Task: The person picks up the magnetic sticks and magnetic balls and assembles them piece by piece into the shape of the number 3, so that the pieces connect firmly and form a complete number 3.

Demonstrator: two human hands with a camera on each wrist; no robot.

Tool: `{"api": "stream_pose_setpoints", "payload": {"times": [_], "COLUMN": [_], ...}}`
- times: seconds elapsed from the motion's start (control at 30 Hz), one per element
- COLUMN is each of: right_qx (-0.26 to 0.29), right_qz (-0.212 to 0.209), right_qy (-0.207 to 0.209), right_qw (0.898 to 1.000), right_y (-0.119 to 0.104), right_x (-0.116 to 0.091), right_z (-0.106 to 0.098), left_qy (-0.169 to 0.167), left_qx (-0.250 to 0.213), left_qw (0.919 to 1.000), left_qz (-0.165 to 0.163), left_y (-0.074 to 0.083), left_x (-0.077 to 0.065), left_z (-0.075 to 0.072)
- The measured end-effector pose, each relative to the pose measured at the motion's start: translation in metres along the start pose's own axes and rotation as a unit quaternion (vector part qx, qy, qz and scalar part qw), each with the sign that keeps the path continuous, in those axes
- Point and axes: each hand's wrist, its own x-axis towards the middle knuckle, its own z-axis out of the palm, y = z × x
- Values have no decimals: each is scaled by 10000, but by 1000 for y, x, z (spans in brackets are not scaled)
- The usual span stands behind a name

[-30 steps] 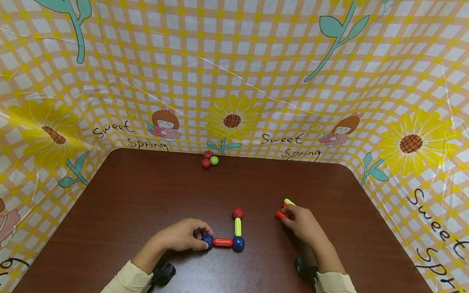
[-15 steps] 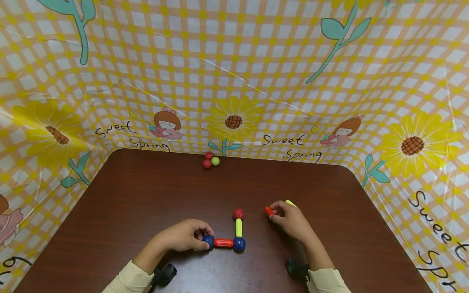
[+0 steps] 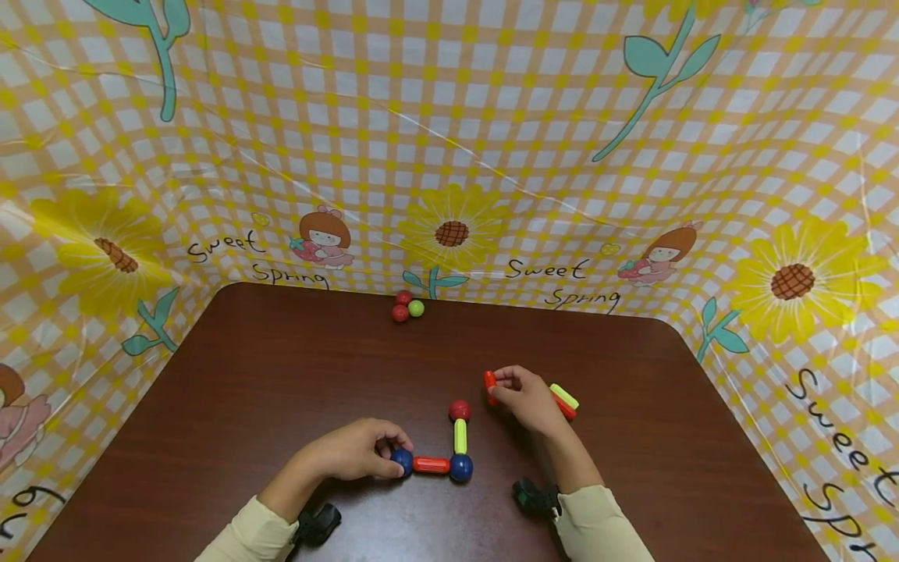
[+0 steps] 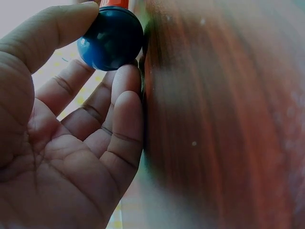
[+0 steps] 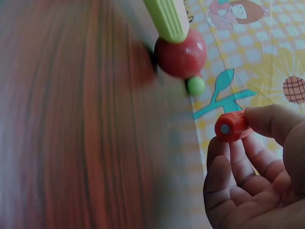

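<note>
My left hand [image 3: 360, 450] pinches a blue ball [image 4: 112, 40] between thumb and fingers at the left end of an L-shaped piece on the table. From that ball a red rod [image 3: 431, 465] runs right to a second blue ball [image 3: 460, 467]. A yellow-green rod [image 3: 460, 437] joins it to a red ball [image 3: 460, 410] at the far end. My right hand [image 3: 525, 400] pinches another red rod [image 5: 232, 126] just right of and beyond the red ball. In the right wrist view that rod's end shows a round grey metal spot.
A loose yellow-green rod [image 3: 565, 396] and a red rod [image 3: 564, 407] lie side by side, right of my right hand. Two red balls and a green ball [image 3: 416, 308] sit at the table's far edge, against a checked cloth [image 3: 449, 140] that surrounds the brown table [image 3: 316, 343].
My right hand has taken a red rod from beside the other loose rods and carried it left toward the red ball, turning it more upright. My left hand stays on the blue ball.
</note>
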Motion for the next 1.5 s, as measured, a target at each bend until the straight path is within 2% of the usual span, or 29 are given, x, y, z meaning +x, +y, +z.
{"api": "stream_pose_setpoints", "payload": {"times": [0.27, 0.6, 1.03, 1.23, 1.5], "right_qx": [1090, 1708, 1906, 1614, 1456], "right_qz": [338, 399, 489, 385, 393], "right_qy": [15, -26, -172, -420, -302], "right_qw": [9935, 9845, 9803, 9853, 9881], "right_y": [-3, -4, -8, -6, -2], "right_x": [9, 16, 12, 11, 12], "right_z": [17, 36, 44, 45, 48], "left_qy": [-27, 26, 25, 37, 27], "left_qx": [-6, -11, 34, 92, 112], "left_qw": [10000, 10000, 10000, 9999, 9999], "left_qz": [-1, -33, -37, -18, 19], "left_y": [0, 3, 4, 3, -1], "left_x": [1, 0, 1, 0, 2], "left_z": [1, 1, 0, -1, -1]}}
